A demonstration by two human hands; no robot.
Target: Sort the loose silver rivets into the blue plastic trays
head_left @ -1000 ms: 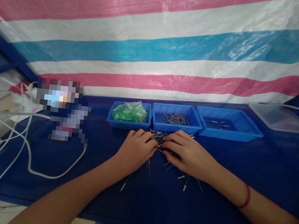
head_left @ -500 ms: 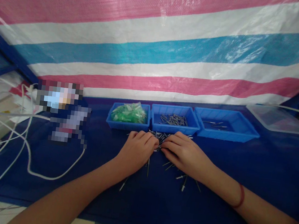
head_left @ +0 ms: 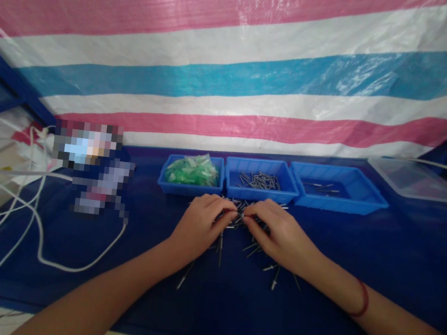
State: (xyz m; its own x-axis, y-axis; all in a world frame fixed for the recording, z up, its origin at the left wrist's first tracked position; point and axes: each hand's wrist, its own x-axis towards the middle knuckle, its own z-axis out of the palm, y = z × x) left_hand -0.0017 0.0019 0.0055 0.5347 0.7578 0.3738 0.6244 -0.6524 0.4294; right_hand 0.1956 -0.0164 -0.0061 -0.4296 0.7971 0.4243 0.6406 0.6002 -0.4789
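Observation:
A loose heap of small metal pins (head_left: 240,229) lies on the dark blue table (head_left: 357,271), just in front of three blue bins. My left hand (head_left: 200,224) rests on the left side of the heap with its fingers curled and pinched at the pins. My right hand (head_left: 276,231) lies on the right side, its fingertips pressed together and meeting the left hand's over the heap. What each pinch holds is too small to make out. A few pins are scattered nearer to me.
The left blue bin (head_left: 191,170) holds green plastic pieces, the middle bin (head_left: 260,180) metal pins, the right bin (head_left: 337,188) a few pins. A clear plastic lid (head_left: 417,180) lies at the far right. White cables (head_left: 41,226) trail over the table's left side. A striped tarp hangs behind.
Both hands stay on the heap; their fingers have shifted slightly, and the fingertips now meet over the pins.

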